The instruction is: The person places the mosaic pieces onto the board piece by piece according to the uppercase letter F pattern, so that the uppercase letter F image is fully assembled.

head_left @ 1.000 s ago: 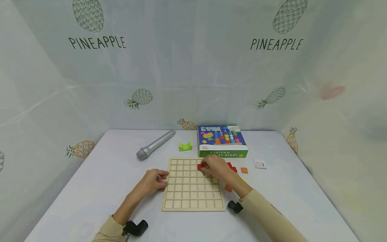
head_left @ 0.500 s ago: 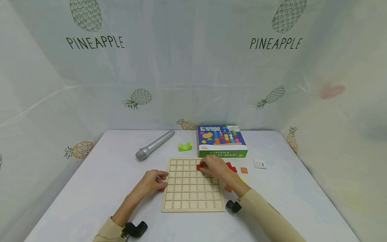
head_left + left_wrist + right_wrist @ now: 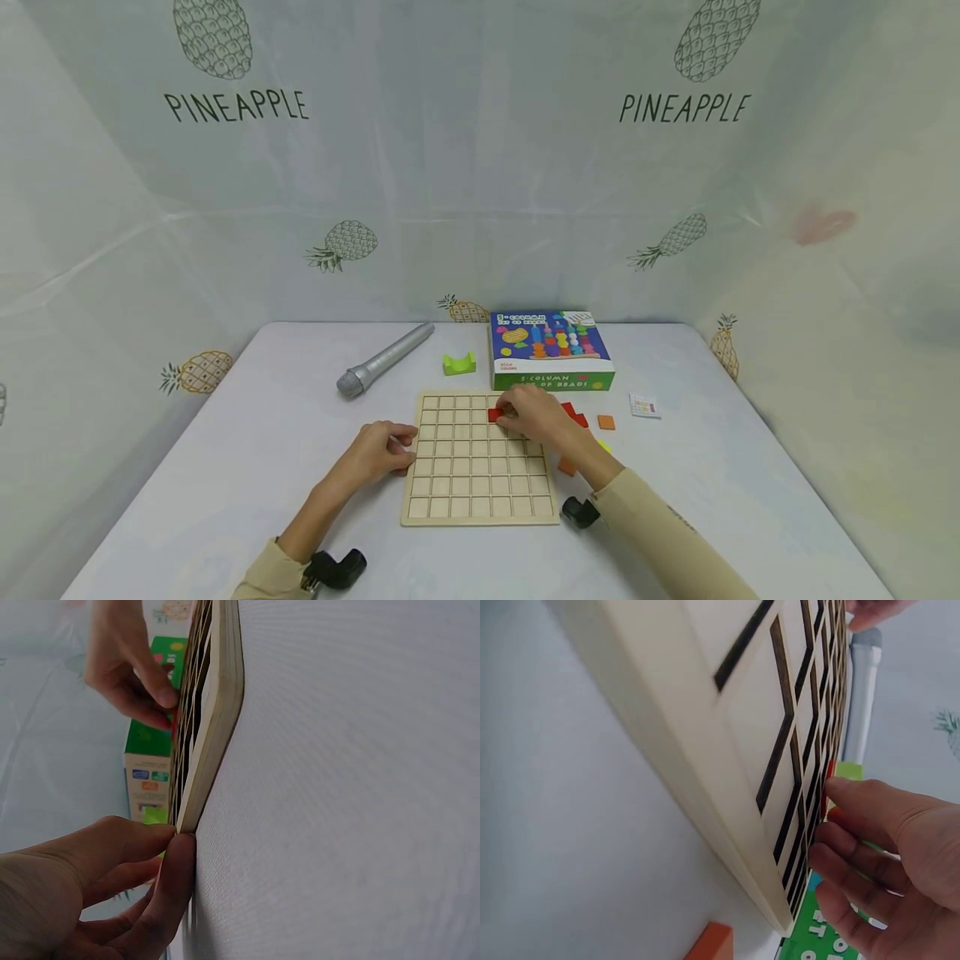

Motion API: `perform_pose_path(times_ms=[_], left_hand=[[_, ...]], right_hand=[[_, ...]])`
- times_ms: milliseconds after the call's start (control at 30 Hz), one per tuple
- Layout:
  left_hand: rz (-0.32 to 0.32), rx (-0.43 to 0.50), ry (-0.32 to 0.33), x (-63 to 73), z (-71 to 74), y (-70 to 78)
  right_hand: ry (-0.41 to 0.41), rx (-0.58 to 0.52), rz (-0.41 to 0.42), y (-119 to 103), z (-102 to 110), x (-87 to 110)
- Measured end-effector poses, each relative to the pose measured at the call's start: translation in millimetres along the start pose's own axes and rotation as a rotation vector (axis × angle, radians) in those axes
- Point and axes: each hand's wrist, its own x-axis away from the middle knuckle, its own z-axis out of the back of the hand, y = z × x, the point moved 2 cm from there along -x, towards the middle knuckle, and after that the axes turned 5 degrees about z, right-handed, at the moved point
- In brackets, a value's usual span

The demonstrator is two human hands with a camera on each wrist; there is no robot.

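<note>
A wooden grid board [image 3: 480, 467] lies on the white table, its squares framed by thin raised strips. My left hand [image 3: 375, 450] pinches the board's left edge; in the left wrist view the thumb and index finger [image 3: 178, 862] meet at the rim. Over the upper right squares, my right hand [image 3: 532, 412] pinches a small red square tile [image 3: 494, 415], which sits at the second row from the far side. The right wrist view shows the red tile [image 3: 828, 784] edge-on under the thumb and index finger, the other fingers loosely bent. My right forearm hides part of the board's right side.
Beyond the board stand a colourful bead-set box [image 3: 552, 352], a green curved block [image 3: 460, 363] and a silver microphone [image 3: 386, 360]. To the right lie red tiles [image 3: 576, 415], orange tiles [image 3: 606, 422], a partly hidden yellow piece [image 3: 603, 447] and a small printed card [image 3: 644, 406].
Both hands hold almost the same places throughout. The whole view has shifted very slightly; the red tile stays under the right fingertips.
</note>
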Motion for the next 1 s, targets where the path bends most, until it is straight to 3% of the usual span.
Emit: perform_pose_path(times_ms=[400, 600, 1000], left_hand=[[-0.025, 0.022, -0.027, 0.3, 1.6, -0.5], [-0.022, 0.013, -0.027, -0.5, 2.2, 0.8], [-0.006, 0.024, -0.039, 0.8, 1.4, 1.0]], right_hand=[[0.029, -0.033, -0.072, 14.4, 17.0, 21.5], [0.057, -0.034, -0.092, 36.4, 29.7, 38.9], [0.039, -0.048, -0.191, 79.7, 38.2, 72.9]])
